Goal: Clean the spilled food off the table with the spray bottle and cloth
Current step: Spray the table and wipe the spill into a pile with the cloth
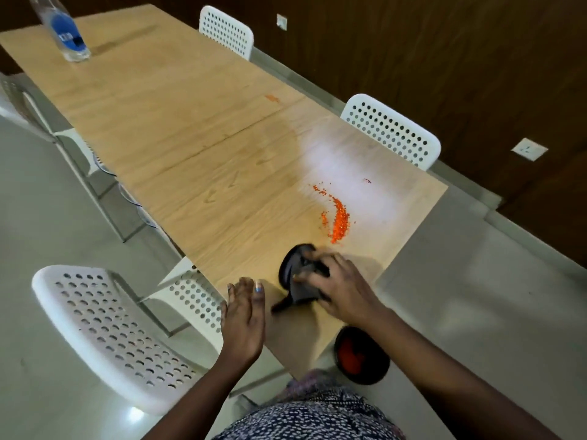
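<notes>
Nearest, a dark bowl (362, 360) of orange food sits low beside the worktop (197, 173) edge, under the right forearm. The left hand (244, 319) hovers flat, fingers together, holding nothing. The right hand (336, 287) has its fingers clamped on a dark cloth (298, 274), blurred, probably to wipe. Just beyond its fingers lies the spilled food (338, 217). Far beyond stands a bottle (65, 30); its blue label is unreadable.

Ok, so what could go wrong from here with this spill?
1. The orange crumbs lie near the table's end edge; a hard wipe could push them onto the floor.
2. The right hand holds the dark cloth short of the pile, and a small orange patch farther up could be missed.
</notes>
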